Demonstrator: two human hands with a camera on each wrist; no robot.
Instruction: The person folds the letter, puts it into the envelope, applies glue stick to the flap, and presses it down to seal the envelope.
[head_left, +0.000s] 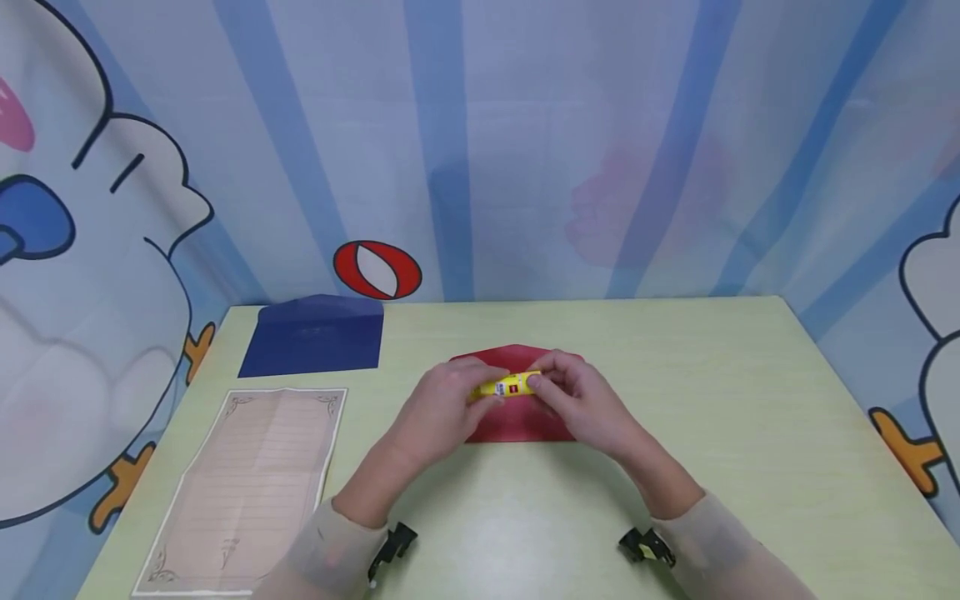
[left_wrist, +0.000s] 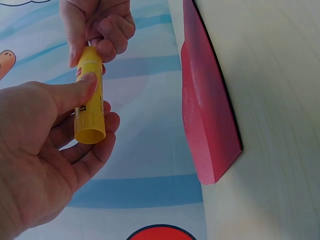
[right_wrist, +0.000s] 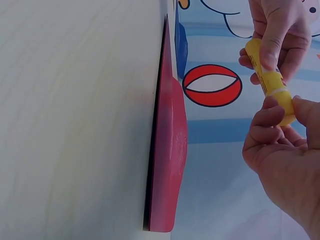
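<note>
Both left hand (head_left: 441, 407) and right hand (head_left: 587, 406), inward-angled around one yellow tube (head_left: 512, 385)

No words or numbers are legible: a red label block (head_left: 513, 389) and tiny dark print (left_wrist: 83, 107) mark a slim yellow cylindrical tube (head_left: 527, 383), too small to read, while a dark motif (head_left: 229, 550) low on a pinkish, white-bordered lined paper sheet (head_left: 251, 475) is likewise indecipherable.

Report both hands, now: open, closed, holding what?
Left hand: closed, holding the glue stick between thumb and fingers.
Right hand: closed, pinching the other end of the same glue stick.
</note>
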